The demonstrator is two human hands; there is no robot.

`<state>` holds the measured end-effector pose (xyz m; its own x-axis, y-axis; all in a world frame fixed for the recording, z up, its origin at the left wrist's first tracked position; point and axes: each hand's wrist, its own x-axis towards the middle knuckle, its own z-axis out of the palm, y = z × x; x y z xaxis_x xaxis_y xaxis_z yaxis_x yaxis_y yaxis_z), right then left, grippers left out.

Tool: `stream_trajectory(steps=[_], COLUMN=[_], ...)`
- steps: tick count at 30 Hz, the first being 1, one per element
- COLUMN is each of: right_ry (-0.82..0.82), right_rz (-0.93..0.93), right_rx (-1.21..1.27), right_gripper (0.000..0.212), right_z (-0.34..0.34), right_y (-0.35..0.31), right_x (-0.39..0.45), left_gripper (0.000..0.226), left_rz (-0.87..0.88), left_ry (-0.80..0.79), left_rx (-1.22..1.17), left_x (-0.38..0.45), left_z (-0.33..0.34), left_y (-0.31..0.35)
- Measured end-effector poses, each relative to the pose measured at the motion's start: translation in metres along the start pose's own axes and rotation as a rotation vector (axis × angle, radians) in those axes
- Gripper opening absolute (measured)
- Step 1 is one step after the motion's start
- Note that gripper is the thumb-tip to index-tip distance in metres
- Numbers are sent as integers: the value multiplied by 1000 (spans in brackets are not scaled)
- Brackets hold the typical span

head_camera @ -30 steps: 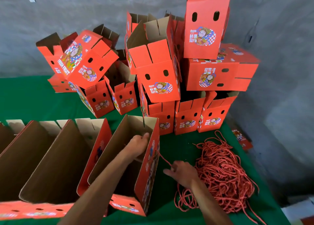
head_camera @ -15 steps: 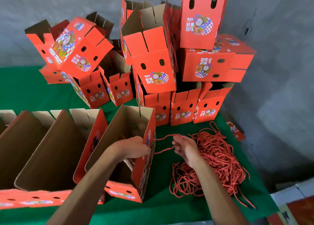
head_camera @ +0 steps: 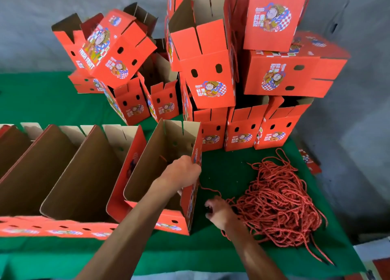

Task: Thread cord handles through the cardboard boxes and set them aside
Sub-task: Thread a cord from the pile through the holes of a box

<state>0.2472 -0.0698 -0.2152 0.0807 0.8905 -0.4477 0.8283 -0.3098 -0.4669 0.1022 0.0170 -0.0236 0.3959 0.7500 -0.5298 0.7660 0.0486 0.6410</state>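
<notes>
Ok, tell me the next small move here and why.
Probably pull the trailing cord taut: the left hand sits at the open box wall where the cord comes out, and the right hand lies by the cord pile, beside the slack.

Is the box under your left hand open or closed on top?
Open. The box shows its bare brown inside, flaps standing up, and the left hand reaches in over its rim.

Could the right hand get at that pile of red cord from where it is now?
Most likely yes. The right hand lies on the green cloth at the near edge of the cord pile, its fingers blurred, with nothing standing between them. The left hand is busy at the open box.
</notes>
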Motion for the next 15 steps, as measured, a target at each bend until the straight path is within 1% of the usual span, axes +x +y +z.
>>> stream_trajectory(steps=[3,7,9,10,11,14,15], right_ry=[17,11,30,41,60,109,135], right_rz=[-20,16,22,14,-6,-136,-158], right_rx=[-98,-166,-188,-157,-61,494,650], right_gripper=[25,23,20,18,17,35,34], right_z=[9,11,9,7,5,-8,-13], right_y=[0,-3,-5,-6,-6,-14,-20], right_x=[3,4,4,4,3,-9,-12], left_gripper=[31,43,44,45,47,53,51], left_rz=[7,-105,-127,-136,-142,-150,-149], left_ry=[-56,-195,-276,-297,-304,-254,-231], left_rx=[-117,-188,-219,-244,-269,-335,-348], left_x=[-1,-7,-10,-12,-13,-10,-9], left_z=[-5,-7,-9,-11,-12,-16,-17], left_y=[-9,-27,-34,-36,-38,-46,-48])
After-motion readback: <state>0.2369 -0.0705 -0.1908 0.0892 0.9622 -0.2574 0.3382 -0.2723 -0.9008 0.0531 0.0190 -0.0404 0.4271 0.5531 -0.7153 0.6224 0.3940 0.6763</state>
